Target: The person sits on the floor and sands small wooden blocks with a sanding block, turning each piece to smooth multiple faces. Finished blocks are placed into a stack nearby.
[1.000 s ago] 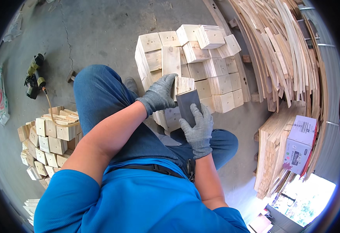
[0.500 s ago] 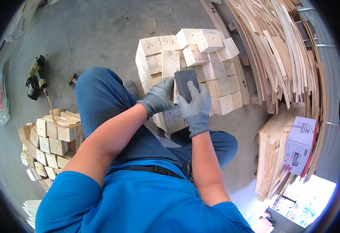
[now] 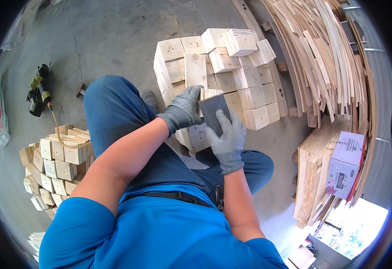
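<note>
Grey knitted gloves cover both hands. My left hand [image 3: 185, 109] is closed round a pale wooden block [image 3: 211, 93], of which mostly the far end shows. My right hand [image 3: 228, 141] grips a dark grey sanding block [image 3: 213, 110], flat and rectangular. It lies tilted against the wooden block and hides much of it. Just beyond my hands, light wooden blocks [image 3: 254, 97] stand in a stack on the floor. One longer wooden piece [image 3: 195, 70] lies on top of the stack, close to my left fingers.
Another pile of wooden blocks [image 3: 64, 169] sits left of my knee. A green and black power tool [image 3: 38, 90] with an air hose [image 3: 57, 123] lies beyond it. Long wood strips [image 3: 312, 58] line the right side, with a carton [image 3: 344, 166] on lumber nearer me.
My right hand has drawn the sanding block back toward me and tilted it a little. More of the wooden block's far end now shows. My left hand keeps its hold.
</note>
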Demonstrator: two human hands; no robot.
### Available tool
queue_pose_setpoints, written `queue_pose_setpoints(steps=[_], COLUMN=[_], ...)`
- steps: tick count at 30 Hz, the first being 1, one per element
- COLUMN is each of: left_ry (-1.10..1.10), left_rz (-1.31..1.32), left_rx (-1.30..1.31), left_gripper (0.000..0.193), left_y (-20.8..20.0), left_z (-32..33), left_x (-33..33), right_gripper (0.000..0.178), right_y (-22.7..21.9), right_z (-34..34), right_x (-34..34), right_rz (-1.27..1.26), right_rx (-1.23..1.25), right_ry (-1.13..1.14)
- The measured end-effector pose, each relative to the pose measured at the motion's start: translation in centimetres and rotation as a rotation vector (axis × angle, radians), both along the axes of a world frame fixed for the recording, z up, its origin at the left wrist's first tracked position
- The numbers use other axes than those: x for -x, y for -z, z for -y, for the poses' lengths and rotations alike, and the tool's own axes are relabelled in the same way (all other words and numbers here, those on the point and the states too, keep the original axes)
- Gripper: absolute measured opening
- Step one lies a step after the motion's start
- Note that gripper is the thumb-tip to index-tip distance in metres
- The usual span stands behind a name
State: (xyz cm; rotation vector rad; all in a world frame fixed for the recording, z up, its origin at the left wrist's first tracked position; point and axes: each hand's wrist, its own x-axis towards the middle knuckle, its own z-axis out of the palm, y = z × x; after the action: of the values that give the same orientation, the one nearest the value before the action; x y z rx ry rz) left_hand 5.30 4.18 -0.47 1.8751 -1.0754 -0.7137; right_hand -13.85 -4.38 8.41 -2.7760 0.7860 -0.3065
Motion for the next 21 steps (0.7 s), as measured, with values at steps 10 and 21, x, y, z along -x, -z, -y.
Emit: queue_pose_setpoints(steps=[10,21], left_ry=[-0.025,-0.016], left_rz=[0.026,-0.002], left_rx=[0.112,0.012], left_gripper=[0.113,0.112], left_y=[2.0,0.6], left_z=[0.2,-0.1], left_x=[-0.1,0.1], right_gripper=[0.063,0.066], right_y=[-1.2,-0.9], right_z=[1.8,-1.6], right_x=[-8.0,1.4], right_rz=[-0.057,-0.013], right_rx=[-0.056,-0.055], right_ry=[0.079,-0.004])
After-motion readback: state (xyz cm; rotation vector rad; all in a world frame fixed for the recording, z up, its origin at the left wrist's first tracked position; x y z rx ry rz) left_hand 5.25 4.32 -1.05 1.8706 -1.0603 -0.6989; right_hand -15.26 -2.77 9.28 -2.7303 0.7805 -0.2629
